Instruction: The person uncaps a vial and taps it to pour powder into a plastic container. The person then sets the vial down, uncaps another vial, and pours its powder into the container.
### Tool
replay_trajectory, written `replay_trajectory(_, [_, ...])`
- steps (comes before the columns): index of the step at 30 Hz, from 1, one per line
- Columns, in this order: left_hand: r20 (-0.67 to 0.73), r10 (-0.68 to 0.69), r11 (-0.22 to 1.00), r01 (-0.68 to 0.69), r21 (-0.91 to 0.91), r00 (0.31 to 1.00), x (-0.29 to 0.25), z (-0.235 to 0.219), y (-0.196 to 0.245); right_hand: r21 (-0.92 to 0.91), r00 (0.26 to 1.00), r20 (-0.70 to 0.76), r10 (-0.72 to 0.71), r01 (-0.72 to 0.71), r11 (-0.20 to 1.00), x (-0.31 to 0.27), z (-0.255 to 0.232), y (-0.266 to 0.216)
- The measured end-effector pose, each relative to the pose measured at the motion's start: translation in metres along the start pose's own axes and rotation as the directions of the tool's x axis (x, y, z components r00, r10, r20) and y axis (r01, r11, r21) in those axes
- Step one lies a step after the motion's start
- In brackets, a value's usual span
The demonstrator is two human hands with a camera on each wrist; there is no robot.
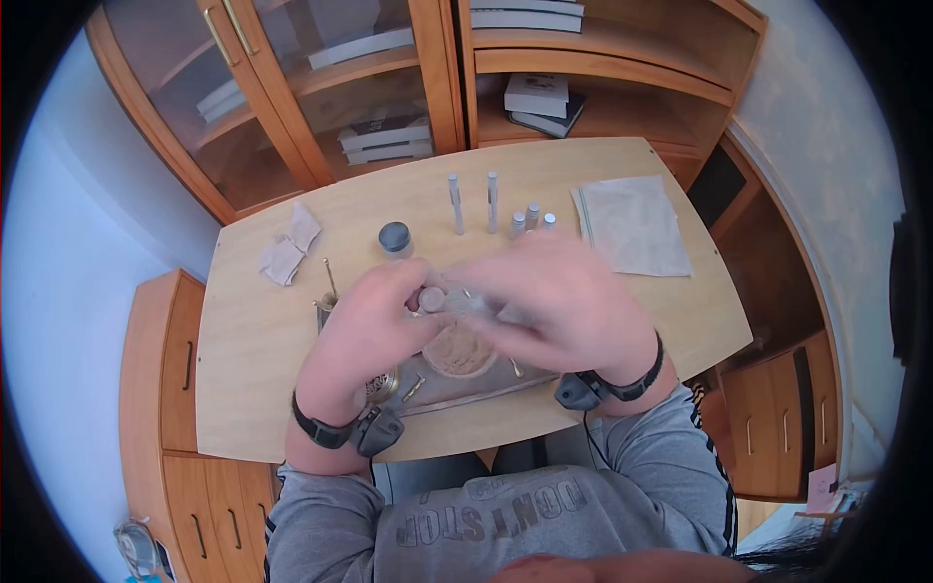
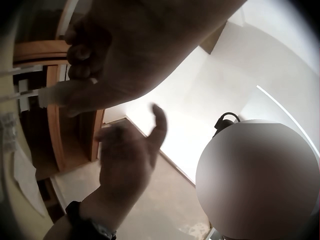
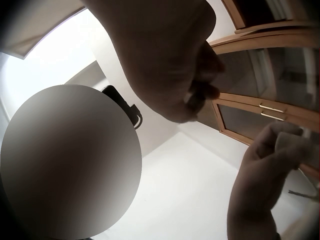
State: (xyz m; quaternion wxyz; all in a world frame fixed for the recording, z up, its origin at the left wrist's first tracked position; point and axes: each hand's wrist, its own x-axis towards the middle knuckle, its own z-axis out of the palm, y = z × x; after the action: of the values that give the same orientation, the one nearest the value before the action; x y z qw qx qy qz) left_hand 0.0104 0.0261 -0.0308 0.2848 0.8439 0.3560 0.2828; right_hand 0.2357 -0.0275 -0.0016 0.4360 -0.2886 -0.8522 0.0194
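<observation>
My left hand (image 1: 367,309) grips a small translucent bottle (image 2: 54,95), its round pale end (image 1: 432,299) facing up past the thumb in the head view. Close beside it, my right hand (image 1: 573,301) is blurred, with curled fingers pinching a small greyish cap-like piece (image 3: 195,100). Below both hands stands a bowl (image 1: 457,371) filled with beige powder. Under the bowl lies a grey tray (image 1: 486,391), where a short brass tool (image 1: 415,390) and a round brass piece (image 1: 382,387) show near my left wrist.
A dark-lidded jar (image 1: 396,238) stands beyond the left hand, with a folded cloth (image 1: 290,245) at left. Two slim upright tubes (image 1: 456,204) and several small silver-topped vials (image 1: 532,216) stand at the back. To the right lies a flat pale pouch (image 1: 637,228).
</observation>
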Motion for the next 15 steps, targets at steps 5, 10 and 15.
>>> replay_trajectory(5, [0.025,-0.019,0.992,0.015,0.129,1.0,0.001,-0.002,0.007,-0.192,0.777,0.547,0.313,-0.247,0.95,-0.001,0.005,0.001])
replay_trajectory(10, [0.044,-0.075,0.994,0.071,0.085,0.996,0.0,-0.003,0.01,-0.159,0.875,0.428,0.227,-0.175,0.972,-0.004,0.002,0.002])
replay_trajectory(15, [0.02,-0.039,0.998,0.038,0.058,0.999,0.003,0.0,0.002,-0.13,0.972,0.145,0.186,-0.167,0.977,0.002,-0.001,-0.004])
